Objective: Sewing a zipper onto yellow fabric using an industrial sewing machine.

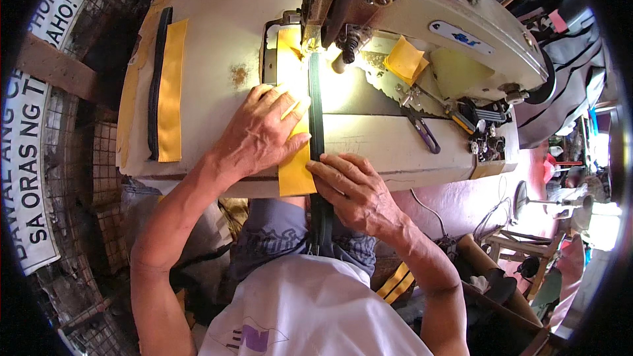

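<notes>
A yellow fabric strip (295,178) lies lengthwise under the lit needle area of a sewing machine (422,10). Along its right edge runs a long black zipper tape (316,105), which hangs over the table's front edge toward my lap. My left hand (260,128) rests on the yellow strip, fingers flat and thumb apart, just in front of the presser foot. Lower down, my right hand (353,191) pinches the black zipper tape beside the strip's near end. Glare washes out the needle and the stitching spot.
On the table's left lie another yellow strip (172,92) and a black zipper tape (160,86). To the right are small yellow fabric pieces (405,60), thread snips (422,130), a yellow-and-black cutter (461,118) and several metal bobbin parts (488,147). A wire-mesh wall stands at left.
</notes>
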Motion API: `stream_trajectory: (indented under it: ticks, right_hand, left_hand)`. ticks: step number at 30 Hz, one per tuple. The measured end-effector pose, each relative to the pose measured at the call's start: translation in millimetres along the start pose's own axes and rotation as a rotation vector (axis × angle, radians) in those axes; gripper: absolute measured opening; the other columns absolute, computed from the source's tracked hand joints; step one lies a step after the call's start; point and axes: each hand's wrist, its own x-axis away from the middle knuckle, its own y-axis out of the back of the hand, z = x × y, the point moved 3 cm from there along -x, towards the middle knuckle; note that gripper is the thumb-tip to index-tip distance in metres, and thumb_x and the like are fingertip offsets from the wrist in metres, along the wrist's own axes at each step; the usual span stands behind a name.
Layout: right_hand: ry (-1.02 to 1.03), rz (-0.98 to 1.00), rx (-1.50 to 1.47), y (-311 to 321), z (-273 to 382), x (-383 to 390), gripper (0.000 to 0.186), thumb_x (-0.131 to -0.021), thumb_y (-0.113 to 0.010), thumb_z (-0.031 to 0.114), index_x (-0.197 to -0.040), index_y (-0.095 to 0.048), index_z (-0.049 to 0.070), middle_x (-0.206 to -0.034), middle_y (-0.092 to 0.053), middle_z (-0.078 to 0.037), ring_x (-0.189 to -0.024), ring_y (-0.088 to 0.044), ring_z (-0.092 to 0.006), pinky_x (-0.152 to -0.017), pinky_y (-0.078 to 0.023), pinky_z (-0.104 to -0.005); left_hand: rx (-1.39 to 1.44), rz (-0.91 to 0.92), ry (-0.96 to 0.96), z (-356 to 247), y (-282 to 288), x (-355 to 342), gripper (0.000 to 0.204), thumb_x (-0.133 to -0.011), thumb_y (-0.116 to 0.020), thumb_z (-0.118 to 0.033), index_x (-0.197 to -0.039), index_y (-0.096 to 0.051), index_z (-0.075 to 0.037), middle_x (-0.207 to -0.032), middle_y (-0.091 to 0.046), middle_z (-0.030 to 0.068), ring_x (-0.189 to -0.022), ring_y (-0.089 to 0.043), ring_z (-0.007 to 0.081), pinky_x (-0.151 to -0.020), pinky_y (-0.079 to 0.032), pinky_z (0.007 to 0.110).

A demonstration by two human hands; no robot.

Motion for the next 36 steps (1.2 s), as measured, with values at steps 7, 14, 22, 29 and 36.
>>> stream_trajectory:
  ticks: [7,14,22,29,36]
  right_hand:
    - [0.006,0.007,-0.005,4,-9,-10,0.049,-0.076,-0.064,0.018,-0.121,-0.068,0.0,-0.142,-0.058,-0.013,-0.131,-0.054,-0.03,-0.111,-0.042,-0.0467]
    - [-0.011,-0.025,-0.032,6,-19,-22,0.048,-0.071,-0.066,0.015,-0.116,-0.07,-0.001,-0.138,-0.061,-0.013,-0.127,-0.058,-0.0291,-0.108,-0.044,-0.0463]
    - [-0.006,-0.026,-0.003,3,-17,-20,0.06,-0.067,-0.066,0.023,-0.121,-0.066,-0.001,-0.141,-0.057,-0.014,-0.132,-0.054,-0.0303,-0.111,-0.041,-0.0475]
    - [-0.032,-0.047,-0.009,8,-28,-33,0.048,-0.075,-0.064,0.017,-0.12,-0.066,-0.001,-0.139,-0.058,-0.013,-0.131,-0.054,-0.0288,-0.111,-0.041,-0.0452]
    - [-0.062,-0.026,-0.014,7,-32,-39,0.044,-0.079,-0.06,0.016,-0.12,-0.066,-0.001,-0.14,-0.057,-0.013,-0.132,-0.052,-0.0277,-0.11,-0.039,-0.0451]
  left_hand:
    - [0.006,0.024,-0.018,8,2,-8,0.049,-0.086,-0.071,-0.032,-0.12,-0.064,0.003,-0.121,-0.062,0.018,-0.121,-0.054,0.0323,-0.104,-0.041,0.048]
    - [-0.009,0.006,-0.001,13,-2,-13,0.045,-0.09,-0.068,-0.031,-0.118,-0.063,0.004,-0.123,-0.06,0.0187,-0.125,-0.051,0.0325,-0.106,-0.039,0.05]
    - [0.007,0.054,0.041,-5,1,6,0.048,-0.093,-0.066,-0.033,-0.125,-0.062,0.002,-0.126,-0.058,0.0205,-0.125,-0.051,0.037,-0.109,-0.037,0.052]
    - [-0.002,0.068,0.051,12,-3,-8,0.044,-0.09,-0.069,-0.031,-0.119,-0.063,0.002,-0.127,-0.058,0.0179,-0.126,-0.051,0.0317,-0.109,-0.037,0.051]
    - [-0.053,0.071,0.024,-2,3,-2,0.032,-0.093,-0.064,-0.021,-0.118,-0.065,0.0,-0.123,-0.06,0.0166,-0.122,-0.053,0.0325,-0.108,-0.038,0.049]
